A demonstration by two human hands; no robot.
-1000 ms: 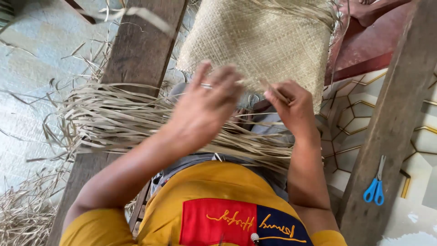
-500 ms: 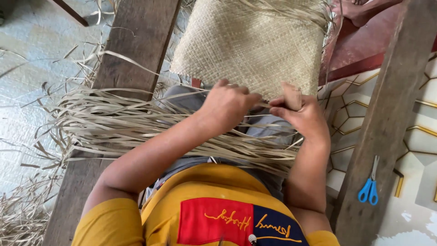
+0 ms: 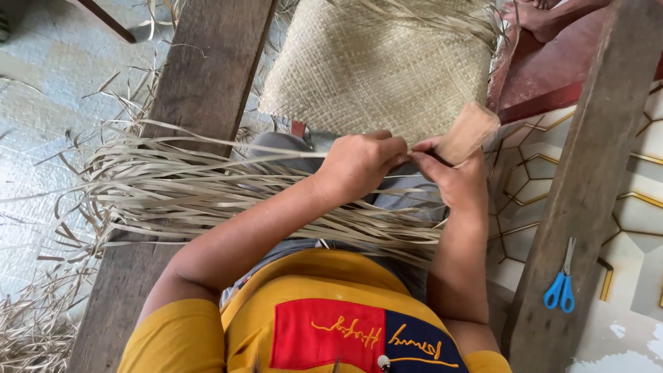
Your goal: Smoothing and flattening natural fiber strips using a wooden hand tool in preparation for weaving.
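My left hand (image 3: 359, 166) was closed, pinching a thin, pale dried-leaf strip (image 3: 207, 145) that ran long-ways out to my left. My right hand (image 3: 449, 183) met it fingertip to fingertip and gripped a small tan block (image 3: 468, 131), possibly wood. Both hovered over my lap, just below the woven straw mat (image 3: 380, 69).

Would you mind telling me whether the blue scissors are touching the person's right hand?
Apart. The head view shows the blue scissors lying alone on the wooden plank, well below and beside the right hand, which holds a small wooden block.
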